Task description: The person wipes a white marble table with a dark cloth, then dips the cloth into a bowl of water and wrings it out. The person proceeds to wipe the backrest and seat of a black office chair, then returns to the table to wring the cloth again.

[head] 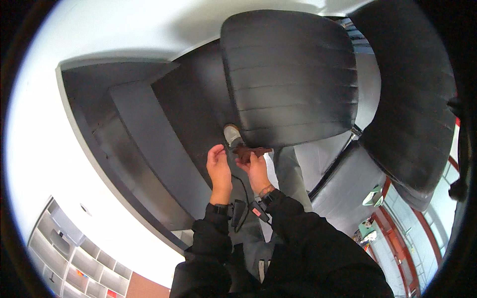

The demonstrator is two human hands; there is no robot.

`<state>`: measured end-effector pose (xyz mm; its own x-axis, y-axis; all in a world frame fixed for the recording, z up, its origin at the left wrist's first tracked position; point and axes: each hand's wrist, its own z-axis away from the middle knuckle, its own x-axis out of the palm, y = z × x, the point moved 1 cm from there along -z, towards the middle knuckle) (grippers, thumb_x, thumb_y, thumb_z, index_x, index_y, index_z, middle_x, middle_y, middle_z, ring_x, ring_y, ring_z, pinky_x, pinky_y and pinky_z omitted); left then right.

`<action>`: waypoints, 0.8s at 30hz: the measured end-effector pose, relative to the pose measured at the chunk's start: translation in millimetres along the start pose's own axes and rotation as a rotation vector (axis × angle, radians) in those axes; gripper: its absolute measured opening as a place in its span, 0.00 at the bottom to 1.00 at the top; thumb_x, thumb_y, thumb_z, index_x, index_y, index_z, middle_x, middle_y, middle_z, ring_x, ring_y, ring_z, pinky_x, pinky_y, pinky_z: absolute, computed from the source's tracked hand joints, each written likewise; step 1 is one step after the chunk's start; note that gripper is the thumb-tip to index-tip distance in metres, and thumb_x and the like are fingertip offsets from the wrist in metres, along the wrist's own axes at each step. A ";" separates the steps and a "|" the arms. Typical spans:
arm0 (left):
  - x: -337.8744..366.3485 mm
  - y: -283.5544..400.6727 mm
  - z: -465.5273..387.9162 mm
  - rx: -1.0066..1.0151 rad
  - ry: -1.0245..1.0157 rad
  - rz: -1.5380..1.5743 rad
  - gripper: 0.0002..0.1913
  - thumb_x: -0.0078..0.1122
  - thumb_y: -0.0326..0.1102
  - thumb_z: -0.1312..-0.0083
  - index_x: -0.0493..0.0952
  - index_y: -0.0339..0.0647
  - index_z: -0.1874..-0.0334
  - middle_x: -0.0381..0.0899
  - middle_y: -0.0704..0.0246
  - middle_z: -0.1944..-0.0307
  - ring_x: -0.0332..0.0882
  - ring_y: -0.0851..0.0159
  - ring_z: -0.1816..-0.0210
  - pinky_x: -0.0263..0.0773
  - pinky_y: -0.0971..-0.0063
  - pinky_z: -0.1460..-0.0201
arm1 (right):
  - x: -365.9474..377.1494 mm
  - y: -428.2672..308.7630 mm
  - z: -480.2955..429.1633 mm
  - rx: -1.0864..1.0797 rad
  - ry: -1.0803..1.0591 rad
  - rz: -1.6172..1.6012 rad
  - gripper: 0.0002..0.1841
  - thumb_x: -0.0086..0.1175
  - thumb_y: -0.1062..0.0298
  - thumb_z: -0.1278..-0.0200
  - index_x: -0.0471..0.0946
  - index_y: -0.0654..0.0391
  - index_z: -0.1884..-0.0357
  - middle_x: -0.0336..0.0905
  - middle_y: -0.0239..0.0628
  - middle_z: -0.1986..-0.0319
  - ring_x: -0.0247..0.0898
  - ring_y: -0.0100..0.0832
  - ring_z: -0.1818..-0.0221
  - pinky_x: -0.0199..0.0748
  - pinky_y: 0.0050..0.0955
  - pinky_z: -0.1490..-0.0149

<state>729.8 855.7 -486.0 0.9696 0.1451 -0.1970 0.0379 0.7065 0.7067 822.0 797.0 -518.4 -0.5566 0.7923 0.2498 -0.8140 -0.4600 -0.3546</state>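
My right hand (257, 172) grips a dark brown cloth (246, 153), its thumb on top, just below the front edge of a black padded chair seat (294, 78). To its left, my left hand (219, 167) is raised with its fingers curled and slightly apart, holding nothing that shows. Black devices on straps sit at both wrists, and a black cable (244, 186) hangs between them. One light shoe (231, 133) shows beyond the hands.
A second black padded chair part (410, 100) curves along the right. Dark stepped panels (160, 141) lie on the left inside a white edge. White shelving (85, 260) stands at the lower left, and bins (372, 196) stand at the lower right.
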 end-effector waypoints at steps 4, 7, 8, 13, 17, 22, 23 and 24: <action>-14.6 1.8 -2.7 -0.075 0.079 0.125 0.11 0.45 0.24 0.33 0.74 0.38 0.51 0.76 0.72 0.57 0.71 0.73 0.54 0.67 0.79 0.49 | 40.2 -3.7 3.7 -0.154 -0.168 0.302 0.15 0.40 0.68 0.29 0.66 0.62 0.44 0.74 0.40 0.55 0.72 0.29 0.53 0.72 0.30 0.48; -22.6 7.1 -6.0 -0.054 0.108 0.143 0.11 0.45 0.25 0.32 0.74 0.40 0.51 0.75 0.73 0.56 0.71 0.72 0.55 0.66 0.78 0.51 | 78.7 -45.4 -9.1 -0.620 -0.372 0.656 0.19 0.46 0.75 0.35 0.67 0.63 0.42 0.73 0.42 0.51 0.69 0.35 0.47 0.66 0.31 0.42; -24.1 9.8 -6.0 -0.025 0.114 0.125 0.11 0.44 0.26 0.32 0.73 0.40 0.51 0.75 0.73 0.55 0.71 0.71 0.55 0.66 0.78 0.52 | 93.2 -67.2 -19.5 -0.749 -0.458 0.684 0.20 0.47 0.78 0.38 0.68 0.63 0.42 0.72 0.47 0.47 0.68 0.43 0.42 0.63 0.32 0.38; -25.0 13.6 -2.9 -0.017 0.086 0.235 0.11 0.47 0.24 0.33 0.73 0.39 0.50 0.75 0.72 0.57 0.71 0.73 0.56 0.66 0.80 0.51 | 174.1 -168.3 -84.2 -1.553 -0.268 1.399 0.24 0.51 0.79 0.50 0.74 0.54 0.46 0.68 0.51 0.46 0.64 0.54 0.49 0.66 0.45 0.43; -25.0 10.4 0.2 -0.060 0.068 0.318 0.11 0.47 0.27 0.33 0.73 0.40 0.50 0.75 0.72 0.55 0.72 0.72 0.55 0.66 0.78 0.52 | 212.7 -196.8 -118.6 -1.591 -0.213 1.833 0.20 0.54 0.72 0.51 0.78 0.51 0.52 0.72 0.40 0.49 0.64 0.47 0.45 0.62 0.46 0.42; -29.1 6.6 -7.7 -0.202 0.060 0.337 0.11 0.48 0.25 0.33 0.72 0.38 0.50 0.74 0.72 0.57 0.71 0.74 0.56 0.65 0.81 0.49 | 207.1 -164.7 -125.8 -1.555 -0.391 2.430 0.13 0.54 0.66 0.53 0.82 0.55 0.63 0.75 0.35 0.55 0.62 0.44 0.41 0.53 0.50 0.35; -30.3 6.3 -10.4 -0.167 0.073 0.361 0.11 0.48 0.25 0.33 0.72 0.38 0.50 0.75 0.72 0.57 0.71 0.74 0.56 0.65 0.81 0.49 | 205.1 -154.6 -125.4 -1.505 -0.455 2.501 0.13 0.54 0.64 0.53 0.82 0.55 0.65 0.76 0.35 0.58 0.62 0.43 0.42 0.52 0.50 0.34; -31.0 5.8 -11.8 -0.156 0.081 0.387 0.11 0.48 0.25 0.33 0.72 0.38 0.50 0.75 0.72 0.56 0.71 0.74 0.56 0.65 0.81 0.49 | 201.3 -144.1 -123.3 -1.464 -0.511 2.576 0.13 0.53 0.62 0.53 0.83 0.55 0.68 0.77 0.35 0.60 0.63 0.42 0.43 0.51 0.50 0.34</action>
<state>697.0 863.5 -483.8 0.8827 0.4699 0.0060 -0.3687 0.6846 0.6288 847.8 1072.2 -528.1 0.1952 -0.2159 -0.9567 0.7912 0.6112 0.0235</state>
